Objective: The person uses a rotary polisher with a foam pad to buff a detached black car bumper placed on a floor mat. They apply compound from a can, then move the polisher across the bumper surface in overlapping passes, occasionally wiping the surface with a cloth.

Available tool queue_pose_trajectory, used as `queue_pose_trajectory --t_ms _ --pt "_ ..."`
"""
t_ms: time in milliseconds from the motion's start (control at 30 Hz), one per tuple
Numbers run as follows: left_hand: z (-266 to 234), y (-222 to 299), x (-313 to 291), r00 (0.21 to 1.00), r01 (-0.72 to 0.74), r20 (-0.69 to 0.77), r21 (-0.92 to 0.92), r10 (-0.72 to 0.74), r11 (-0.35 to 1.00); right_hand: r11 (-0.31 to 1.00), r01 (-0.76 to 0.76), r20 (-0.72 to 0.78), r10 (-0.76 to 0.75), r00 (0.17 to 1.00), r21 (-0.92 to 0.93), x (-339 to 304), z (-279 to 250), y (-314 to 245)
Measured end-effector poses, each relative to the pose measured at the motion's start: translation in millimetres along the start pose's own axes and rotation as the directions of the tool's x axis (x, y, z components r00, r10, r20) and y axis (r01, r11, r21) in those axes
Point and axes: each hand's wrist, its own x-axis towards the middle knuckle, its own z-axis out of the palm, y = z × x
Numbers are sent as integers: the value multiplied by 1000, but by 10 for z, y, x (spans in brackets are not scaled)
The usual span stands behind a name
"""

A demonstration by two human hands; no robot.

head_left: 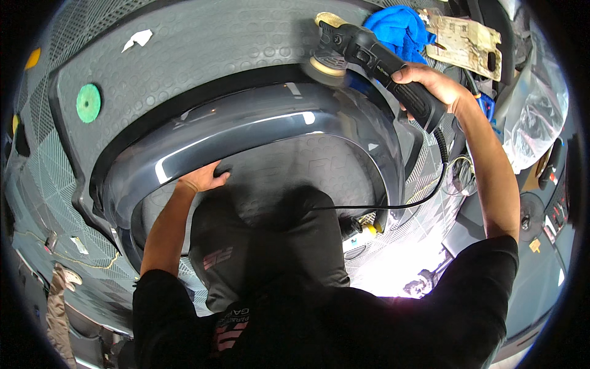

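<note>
A dark, glossy, arch-shaped car fender point(246, 132) lies on the grey mat in front of my knees. My right hand point(433, 86) is closed around the rear body of a black corded polisher point(375, 58). The polisher's round pale-yellow pad point(327, 66) is at the far edge of the fender, right of its middle; whether it touches is hard to make out. At the fender's inner near edge is my left hand point(200, 178), gripping it with the thumb sticking out to the right. The other fingers are partly hidden under that edge.
Farther left on the mat point(203, 37) are a green round pad point(88, 103) and a white scrap point(138, 40). A blue cloth point(402, 31), a stained board point(467, 43) and a clear plastic bag point(538, 104) lie at the far right. The polisher's black cord point(424, 201) runs across my lap.
</note>
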Motion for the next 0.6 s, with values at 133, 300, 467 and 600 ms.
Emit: queue_pose_trajectory --t_ms 133,300,467,600 --pt "-15 -4 20 996 53 67 13 -54 999 997 34 -35 -31 999 76 -145 -146 318" --pt "-31 8 32 986 106 137 -47 -98 993 995 -48 -132 60 989 87 -280 -272 715" --pt "-26 7 37 987 110 121 -4 -109 994 977 -47 -174 84 981 207 -385 -364 1104" --pt "-18 -14 49 977 130 173 -36 -121 991 961 -83 -154 126 980 262 -473 -427 1375"
